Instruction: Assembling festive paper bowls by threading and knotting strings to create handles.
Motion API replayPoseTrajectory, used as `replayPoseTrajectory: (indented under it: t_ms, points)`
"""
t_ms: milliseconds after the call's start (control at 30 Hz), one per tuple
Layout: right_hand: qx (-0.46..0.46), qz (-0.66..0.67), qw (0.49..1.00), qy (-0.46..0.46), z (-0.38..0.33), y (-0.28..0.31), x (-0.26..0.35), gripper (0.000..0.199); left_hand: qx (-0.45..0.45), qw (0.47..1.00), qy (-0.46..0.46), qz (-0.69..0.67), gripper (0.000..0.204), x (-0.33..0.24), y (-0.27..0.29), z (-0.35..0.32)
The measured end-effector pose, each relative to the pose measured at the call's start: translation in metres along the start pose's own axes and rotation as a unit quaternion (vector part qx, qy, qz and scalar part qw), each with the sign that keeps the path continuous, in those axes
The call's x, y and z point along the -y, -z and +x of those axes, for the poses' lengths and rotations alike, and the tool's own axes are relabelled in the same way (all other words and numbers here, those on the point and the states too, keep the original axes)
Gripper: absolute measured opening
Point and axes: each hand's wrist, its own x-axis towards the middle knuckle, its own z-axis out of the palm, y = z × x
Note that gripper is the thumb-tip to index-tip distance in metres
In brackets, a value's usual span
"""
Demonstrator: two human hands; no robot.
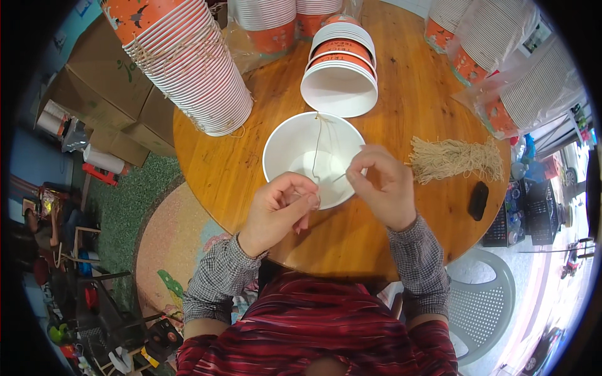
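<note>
The fingers (308,199) of my left hand (279,213) are pinched together on one end of a thin string (317,147); the fingers (353,177) of my right hand (385,188) are pinched on its other end, just beside the near rim of a white paper cup (295,147). The cup lies in front of me on the round wooden surface (251,163), its open mouth facing up toward the camera. The string runs from both hands across the cup's mouth to the far rim, where it appears to be attached. Both hands hover over the cup's near edge, close together but not touching each other.

Beyond the cup, a short stack of orange-and-white cups (340,69) lies with its white mouth toward me, nearly touching the first cup's far rim. To my left, a long stack of cups (188,62), already strung, lies tilted across the surface. Further stacks in clear plastic bags (514,69) sit at the far right edge. To the right of my right hand lies a bundle of cut strings (454,158), and near it a small black object (478,200). Cardboard boxes (106,81) stand on the floor to the left; a pale plastic chair (486,301) stands at the lower right.
</note>
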Motion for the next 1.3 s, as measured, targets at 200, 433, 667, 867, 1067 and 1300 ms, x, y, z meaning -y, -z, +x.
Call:
replayPoseTrajectory:
  t_ms: [200, 433, 667, 867, 1067, 1300]
  points:
    - [0.129, -0.236, 0.947, 0.177, 0.005, 0.018, 0.032, 0.014, -0.036, 0.989, -0.127, 0.065, 0.009, -0.002, 0.004, -0.002]
    - [0.157, -0.092, 0.976, 0.122, 0.018, -0.007, 0.025, 0.010, 0.003, 0.996, -0.094, 0.008, 0.011, -0.003, 0.000, 0.001]
    - [0.126, -0.053, 0.987, 0.090, 0.011, -0.013, 0.017, 0.010, 0.014, 0.994, -0.111, -0.020, 0.013, 0.001, 0.002, 0.002]
    - [0.242, 0.087, 0.939, -0.230, 0.012, -0.007, 0.033, 0.022, -0.015, 0.993, -0.121, -0.004, 0.013, 0.004, 0.002, -0.002]
    - [0.196, 0.050, 0.963, -0.178, 0.001, -0.012, 0.021, 0.011, -0.068, 0.985, -0.153, 0.046, 0.012, 0.007, -0.002, -0.002]
    - [0.148, -0.027, 0.989, -0.015, -0.001, -0.019, 0.027, 0.008, -0.083, 0.951, -0.217, 0.204, 0.009, 0.005, 0.002, -0.001]
